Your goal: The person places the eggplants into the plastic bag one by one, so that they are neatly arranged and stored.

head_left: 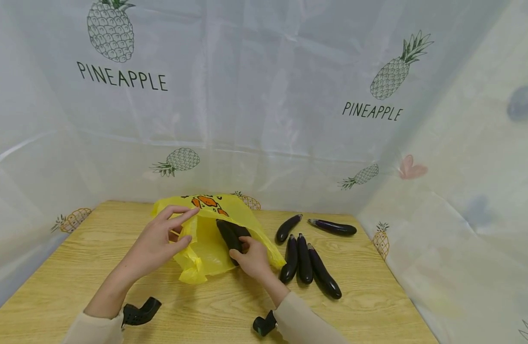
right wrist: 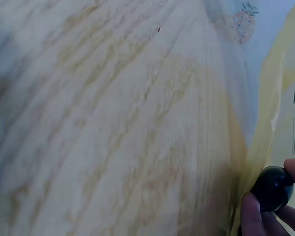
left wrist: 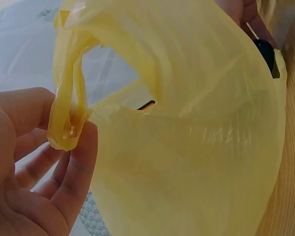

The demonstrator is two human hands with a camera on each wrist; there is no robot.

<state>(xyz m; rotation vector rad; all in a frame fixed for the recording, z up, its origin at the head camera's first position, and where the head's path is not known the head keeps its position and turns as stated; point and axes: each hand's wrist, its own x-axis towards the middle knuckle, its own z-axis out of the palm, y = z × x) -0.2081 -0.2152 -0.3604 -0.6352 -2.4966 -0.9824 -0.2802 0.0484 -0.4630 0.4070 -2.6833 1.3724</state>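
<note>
A yellow plastic bag [head_left: 212, 255] with an orange and black print lies on the table, its mouth open toward me. My left hand [head_left: 162, 239] is at the left side of that mouth; in the left wrist view, thumb and fingers hold the bag's folded handle [left wrist: 69, 125]. Inside the mouth, my right hand [head_left: 253, 258] grips a dark purple eggplant [head_left: 226, 236] by its near end. The round end of the eggplant [right wrist: 273, 189] shows between thumb and fingers in the right wrist view. A second dark eggplant [head_left: 241, 231] lies just behind it, partly covered.
Right of the bag, three eggplants [head_left: 304, 260] lie side by side. Behind them are a small curved eggplant [head_left: 288, 228] and a longer one [head_left: 334, 227]. A white pineapple-print sheet [head_left: 264, 105] rises behind the wooden table [head_left: 195, 315] and at both sides.
</note>
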